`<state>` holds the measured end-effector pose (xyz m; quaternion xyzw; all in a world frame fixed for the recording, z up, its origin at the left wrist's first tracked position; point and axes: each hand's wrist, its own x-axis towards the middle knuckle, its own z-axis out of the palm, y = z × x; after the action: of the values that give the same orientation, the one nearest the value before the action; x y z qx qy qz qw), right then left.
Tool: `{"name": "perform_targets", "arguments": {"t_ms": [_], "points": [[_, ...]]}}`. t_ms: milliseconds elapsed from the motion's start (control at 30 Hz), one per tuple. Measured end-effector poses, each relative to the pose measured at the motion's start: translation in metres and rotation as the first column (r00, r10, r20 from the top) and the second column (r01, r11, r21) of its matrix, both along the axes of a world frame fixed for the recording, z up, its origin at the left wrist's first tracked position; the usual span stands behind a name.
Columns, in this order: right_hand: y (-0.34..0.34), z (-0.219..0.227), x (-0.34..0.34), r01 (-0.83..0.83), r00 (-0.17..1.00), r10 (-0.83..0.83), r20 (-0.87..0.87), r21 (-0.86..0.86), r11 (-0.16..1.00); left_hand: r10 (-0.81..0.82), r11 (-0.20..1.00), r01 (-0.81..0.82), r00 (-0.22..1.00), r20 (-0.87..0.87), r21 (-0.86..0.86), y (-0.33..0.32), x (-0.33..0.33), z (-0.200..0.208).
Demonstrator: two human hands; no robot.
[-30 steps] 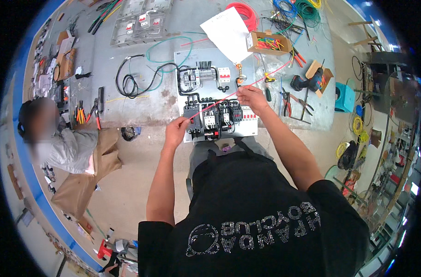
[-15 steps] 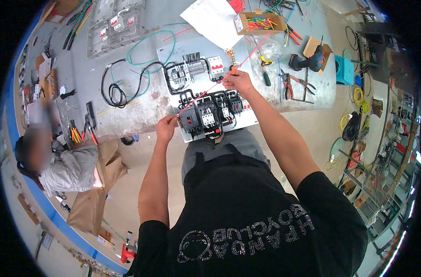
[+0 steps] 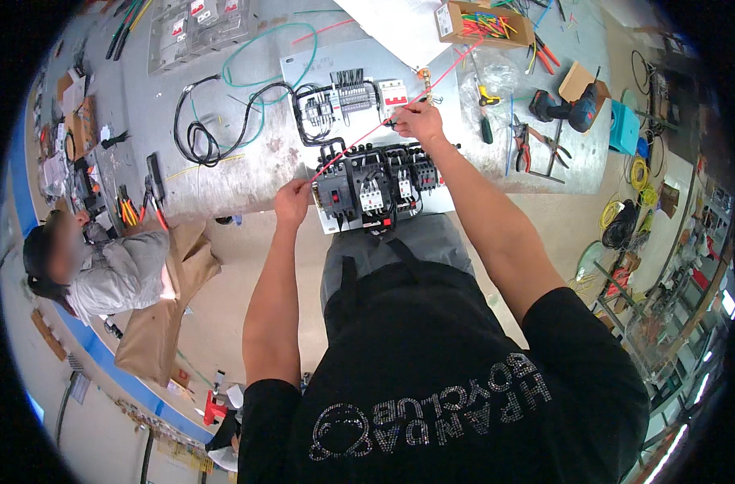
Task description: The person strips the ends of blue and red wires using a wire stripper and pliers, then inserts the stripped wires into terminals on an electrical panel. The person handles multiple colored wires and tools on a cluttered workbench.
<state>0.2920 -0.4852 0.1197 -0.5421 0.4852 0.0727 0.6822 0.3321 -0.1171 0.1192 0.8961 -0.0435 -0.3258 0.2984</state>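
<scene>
A red wire (image 3: pixel 358 145) is drawn taut on a slant over a metal panel (image 3: pixel 363 58) fitted with electrical parts. My left hand (image 3: pixel 293 202) pinches its lower end beside a dark circuit breaker (image 3: pixel 334 196) at the panel's near left corner. Farther along, the fingers of my right hand (image 3: pixel 420 123) are closed on the same wire, just below a white breaker with red switches (image 3: pixel 393 95). A small black piece shows at those fingertips; I cannot tell what it is. Contactors (image 3: pixel 371 194) with black wiring sit under the wire, and a terminal block (image 3: pixel 355 95) lies behind.
Right of the panel lie a screwdriver (image 3: pixel 485 121), pliers (image 3: pixel 522 149) and a cordless drill (image 3: pixel 573 105). A box of coloured sleeves (image 3: pixel 484 24) and white paper (image 3: pixel 404 28) are at the back. Black cable (image 3: pixel 198 157) coils on the left. Another person (image 3: pixel 113 270) sits at far left.
The whole view has shifted, with the panel and bench now slightly higher and farther right. Both hands stay closed on the red wire; my right hand sits a little closer to the white breaker.
</scene>
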Motion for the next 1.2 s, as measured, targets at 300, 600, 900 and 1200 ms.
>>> {"name": "perform_targets", "arguments": {"t_ms": [300,600,900,1200], "points": [[0.000,0.002,0.000,-0.016,1.000,0.016,-0.001,0.049,0.999,0.035,0.999,-0.036,0.996,-0.079,-0.013,-0.005,0.003,0.005],[-0.004,0.006,-0.005,0.032,0.999,-0.032,-0.004,0.066,0.997,0.044,0.999,-0.042,0.994,-0.099,0.019,-0.015,0.005,0.013],[-0.008,-0.004,-0.012,0.016,0.999,-0.014,-0.043,0.028,0.999,0.007,0.999,-0.009,0.998,-0.065,-0.043,-0.015,0.005,0.005],[-0.014,-0.008,-0.006,-0.023,0.996,0.026,-0.088,0.039,0.999,0.022,0.999,-0.026,0.986,-0.162,-0.024,-0.011,0.019,0.020]]}}
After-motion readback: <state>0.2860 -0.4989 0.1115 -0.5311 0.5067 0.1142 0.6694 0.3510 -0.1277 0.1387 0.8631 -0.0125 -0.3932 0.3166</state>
